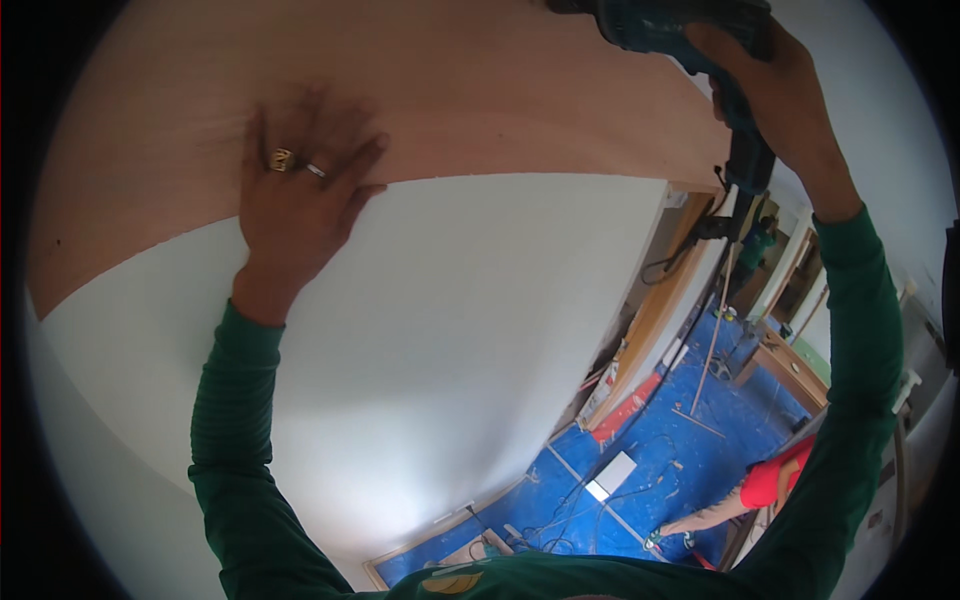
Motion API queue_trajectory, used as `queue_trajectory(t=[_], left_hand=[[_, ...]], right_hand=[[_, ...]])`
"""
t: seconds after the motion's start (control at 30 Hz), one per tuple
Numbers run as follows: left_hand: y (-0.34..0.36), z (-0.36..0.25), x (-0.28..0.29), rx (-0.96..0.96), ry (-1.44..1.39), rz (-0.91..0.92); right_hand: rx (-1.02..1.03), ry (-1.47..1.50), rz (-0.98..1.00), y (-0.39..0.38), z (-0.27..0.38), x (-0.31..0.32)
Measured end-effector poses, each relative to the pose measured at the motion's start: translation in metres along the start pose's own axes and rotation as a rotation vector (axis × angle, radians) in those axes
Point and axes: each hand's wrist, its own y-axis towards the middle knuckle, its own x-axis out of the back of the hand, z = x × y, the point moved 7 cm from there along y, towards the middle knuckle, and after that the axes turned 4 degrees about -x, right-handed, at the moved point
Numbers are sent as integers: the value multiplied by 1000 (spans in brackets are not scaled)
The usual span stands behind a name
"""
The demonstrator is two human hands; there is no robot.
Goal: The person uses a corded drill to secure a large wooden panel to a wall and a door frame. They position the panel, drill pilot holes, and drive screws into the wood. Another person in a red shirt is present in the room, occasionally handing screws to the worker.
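Observation:
My left hand (295, 205) lies flat with spread fingers against a brown wooden panel (520, 110) that runs across the top of the view. Two rings show on its fingers, and the fingertips are slightly blurred. Raised at the upper right, my right hand (790, 105) is wrapped round the grip of a dark teal corded power drill (650, 25). The drill points left along the panel, and its front end is partly cut off by the top edge. From the foot of its handle a black cable (712, 228) hangs down.
A white wall (440, 290) meets the panel's lower edge. Far below, blue sheeting (650, 500) covers the floor, with cables and a white box (611, 476) on it. A person in a red top (768, 483) is at the lower right, near a wooden table (790, 368). A doorway frame (640, 335) stands right.

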Motion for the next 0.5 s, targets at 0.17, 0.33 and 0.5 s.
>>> queue_trajectory(t=[0.17, 0.33, 0.5], left_hand=[[1, -4, 3, -20, 8, -23], [-3, 1, 0, -16, 13, -32], [6, -5, 0, -8, -4, -57]], right_hand=[[24, -6, -19, -6, -3, -12], [6, -4, 35, 0, 1, 3], [89, -67, -1, -15, -25, 54]])
